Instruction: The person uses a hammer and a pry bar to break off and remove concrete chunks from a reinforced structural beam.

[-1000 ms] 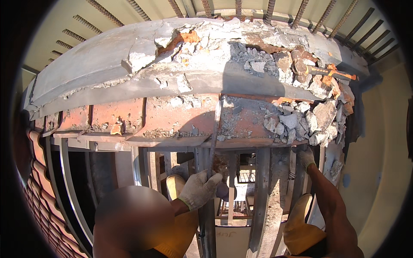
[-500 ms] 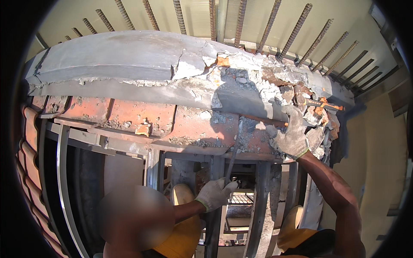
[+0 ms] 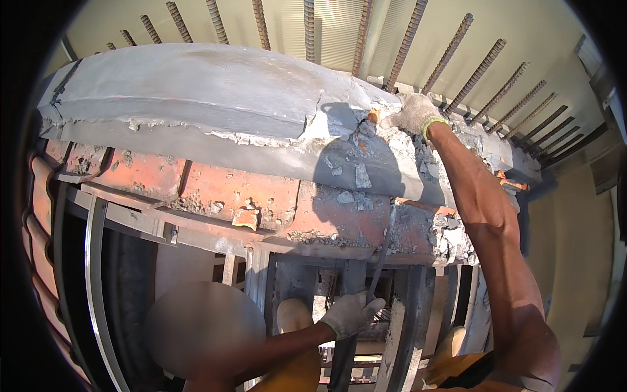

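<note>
My left hand (image 3: 351, 315), in a light work glove, is closed around the lower end of a slim metal bar (image 3: 386, 238). The bar stands tilted, its upper end against the roof tiles. My right hand (image 3: 415, 114), gloved too, reaches over the broken top of the grey mortar ridge (image 3: 196, 81). Its fingers curl down at the cracked edge, and what they grip is hidden. White broken mortar (image 3: 408, 149) and rubble lie beside and below it. An orange-and-black hammer handle (image 3: 513, 183) shows past my right forearm; the rest of the tool is hidden.
Upright ribbed steel bars (image 3: 447, 52) line the back before a beige wall. Red roof tiles (image 3: 241, 199) carry loose chips and a broken tile piece (image 3: 245, 218). Below are metal frame members (image 3: 258, 274) with open gaps between them. More tiles (image 3: 46, 228) slope at the left.
My right hand has moved up and left from the rubble near the hammer to the ridge's broken top. My left hand keeps its hold on the bar. The view has shifted somewhat.
</note>
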A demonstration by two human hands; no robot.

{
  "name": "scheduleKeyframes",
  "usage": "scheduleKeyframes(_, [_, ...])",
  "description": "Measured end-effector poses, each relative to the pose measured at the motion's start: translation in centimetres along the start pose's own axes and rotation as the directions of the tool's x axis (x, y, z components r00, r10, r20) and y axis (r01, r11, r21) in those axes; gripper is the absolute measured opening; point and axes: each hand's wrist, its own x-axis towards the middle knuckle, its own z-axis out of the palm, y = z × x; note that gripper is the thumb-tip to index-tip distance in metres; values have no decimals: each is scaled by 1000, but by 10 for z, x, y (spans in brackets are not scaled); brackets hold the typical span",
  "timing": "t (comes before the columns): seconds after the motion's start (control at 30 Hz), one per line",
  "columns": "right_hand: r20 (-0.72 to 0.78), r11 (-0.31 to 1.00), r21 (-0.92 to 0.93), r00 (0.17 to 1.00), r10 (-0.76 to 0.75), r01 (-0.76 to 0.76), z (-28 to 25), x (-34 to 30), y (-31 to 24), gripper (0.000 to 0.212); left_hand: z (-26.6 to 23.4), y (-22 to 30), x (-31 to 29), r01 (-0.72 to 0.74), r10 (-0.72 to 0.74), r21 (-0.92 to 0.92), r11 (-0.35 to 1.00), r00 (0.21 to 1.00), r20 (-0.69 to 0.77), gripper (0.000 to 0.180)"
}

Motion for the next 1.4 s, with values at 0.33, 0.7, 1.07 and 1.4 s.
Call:
scheduleKeyframes(0.33, [-196, 994, 86, 980, -44, 62, 10, -8, 10, 85, -5, 3, 14, 20, -18, -26, 999, 997, 74, 53])
scheduleKeyframes(0.7, [-605, 998, 37, 794, 59, -46, 41, 16, -9, 46, -5, 12, 16, 72, -91, 99, 993, 974, 207, 63])
scheduleKeyframes(1.07, [-660, 987, -158, 745, -101, -6, 58, 9, 10, 39, -1, 38, 3, 37, -56, 191, 981, 994, 94, 63])
scheduleKeyframes(1.4, [-563, 998, -65, 827, -17, -23, 19, 22, -8, 26, -32, 32, 41, 195, -226, 121, 973, 911, 346, 68])
